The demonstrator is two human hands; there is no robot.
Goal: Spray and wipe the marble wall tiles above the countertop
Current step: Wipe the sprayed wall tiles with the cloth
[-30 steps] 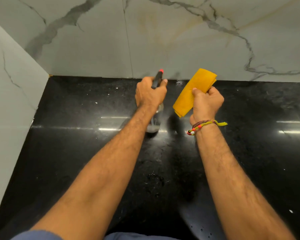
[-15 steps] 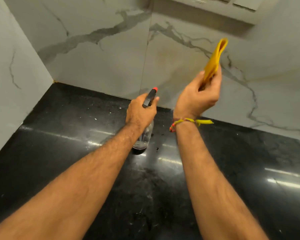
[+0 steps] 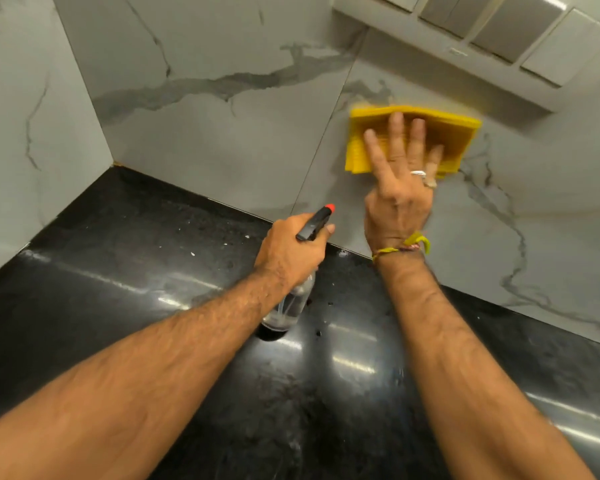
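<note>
The marble wall tiles (image 3: 222, 133) are pale grey with dark veins and rise behind the black countertop (image 3: 136, 271). My right hand (image 3: 399, 188) lies flat, fingers spread, pressing a folded yellow cloth (image 3: 444, 133) against the wall to the right of a tile joint. My left hand (image 3: 291, 251) grips the neck of a clear spray bottle (image 3: 290, 306) with a black head and red nozzle tip. The bottle stands on the countertop close to the wall.
A side wall of the same marble (image 3: 21, 133) closes the corner at the left. A row of grey switch plates (image 3: 499, 26) sits in the wall at the upper right, just above the cloth. White specks dot the glossy countertop.
My right hand has gone from holding the cloth upright in the air to pressing it flat on the wall. My left hand stays on the bottle. The view has tilted upward.
</note>
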